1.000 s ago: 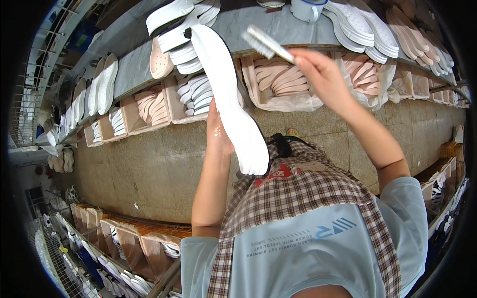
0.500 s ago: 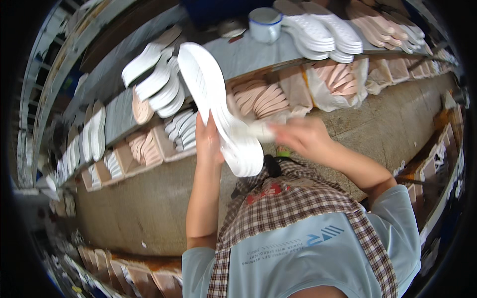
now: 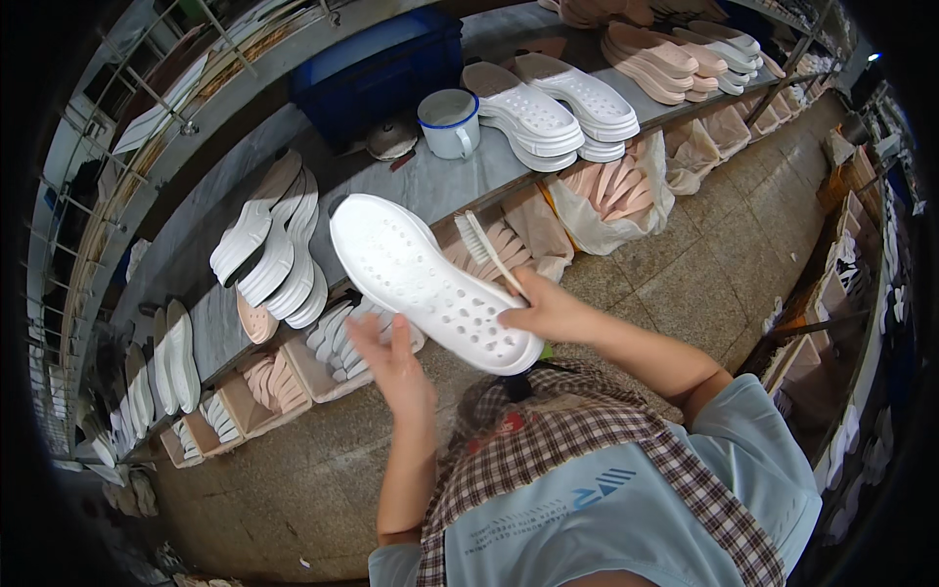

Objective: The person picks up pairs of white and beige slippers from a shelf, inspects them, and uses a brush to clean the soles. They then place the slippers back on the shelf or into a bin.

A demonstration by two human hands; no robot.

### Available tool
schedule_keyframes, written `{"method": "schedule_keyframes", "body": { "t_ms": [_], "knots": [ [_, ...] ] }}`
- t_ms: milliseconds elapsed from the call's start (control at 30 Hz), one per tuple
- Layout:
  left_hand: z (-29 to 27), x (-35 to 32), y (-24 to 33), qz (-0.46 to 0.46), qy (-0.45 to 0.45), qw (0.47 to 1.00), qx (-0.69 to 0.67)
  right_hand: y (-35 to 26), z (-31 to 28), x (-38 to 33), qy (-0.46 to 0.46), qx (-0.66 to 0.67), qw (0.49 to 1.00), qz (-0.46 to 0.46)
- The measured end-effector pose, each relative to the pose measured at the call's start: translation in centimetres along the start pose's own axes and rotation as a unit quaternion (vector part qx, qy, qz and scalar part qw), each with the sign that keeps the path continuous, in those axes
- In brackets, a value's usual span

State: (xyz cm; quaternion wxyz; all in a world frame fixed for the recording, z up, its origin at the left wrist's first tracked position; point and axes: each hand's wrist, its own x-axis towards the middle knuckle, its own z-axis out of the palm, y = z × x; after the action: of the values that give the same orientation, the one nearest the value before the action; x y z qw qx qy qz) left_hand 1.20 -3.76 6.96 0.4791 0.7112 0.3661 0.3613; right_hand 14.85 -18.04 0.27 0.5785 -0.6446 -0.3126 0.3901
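Moved: white sole point(image 3: 430, 284) now lies flatter, holes up.
Right hand point(image 3: 551, 311): pinches sole and brush point(image 3: 486, 250) (bristles up).
Left hand point(image 3: 389, 354): fingers spread, empty, beside it.

White perforated sole point(image 3: 430, 284); white mug point(image 3: 451, 123); blue crate point(image 3: 391, 73); brown-white checked apron point(image 3: 577, 440); light-blue shirt point(image 3: 753, 450).
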Motion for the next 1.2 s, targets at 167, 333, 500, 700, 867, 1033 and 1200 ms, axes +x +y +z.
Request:
{"method": "schedule_keyframes", "body": {
  "t_ms": [167,333,500,700,867,1033,1200],
  "knots": [
    [-1.1,2.1,2.6,0.293,-0.314,0.780,0.454,-1.0,-4.3,0.5,-0.154,-0.066,0.984,-0.061],
    [0.0,3.5,2.1,0.136,-0.636,0.660,0.377,-1.4,-2.1,1.7,-0.298,0.054,0.949,-0.085],
    [-2.9,4.7,-0.9,-0.073,-0.423,0.871,0.238,-4.1,-6.2,7.6,-0.055,-0.059,0.984,-0.156],
    [-5.8,5.6,-7.7,-0.205,-0.005,0.960,-0.192,-5.7,-16.1,20.7,0.148,-0.422,0.885,-0.130],
    [-6.1,4.2,-10.1,-0.236,0.001,0.917,-0.321,-5.2,-12.6,26.9,0.063,-0.602,0.794,-0.061],
    [-5.3,2.1,-11.2,-0.246,0.012,0.880,-0.407,-6.6,-12.5,25.2,0.077,-0.606,0.785,-0.104],
    [-6.4,3.0,-11.2,-0.280,0.026,0.889,-0.360,-6.2,-12.3,23.6,0.067,-0.572,0.811,-0.102]
  ]
}}
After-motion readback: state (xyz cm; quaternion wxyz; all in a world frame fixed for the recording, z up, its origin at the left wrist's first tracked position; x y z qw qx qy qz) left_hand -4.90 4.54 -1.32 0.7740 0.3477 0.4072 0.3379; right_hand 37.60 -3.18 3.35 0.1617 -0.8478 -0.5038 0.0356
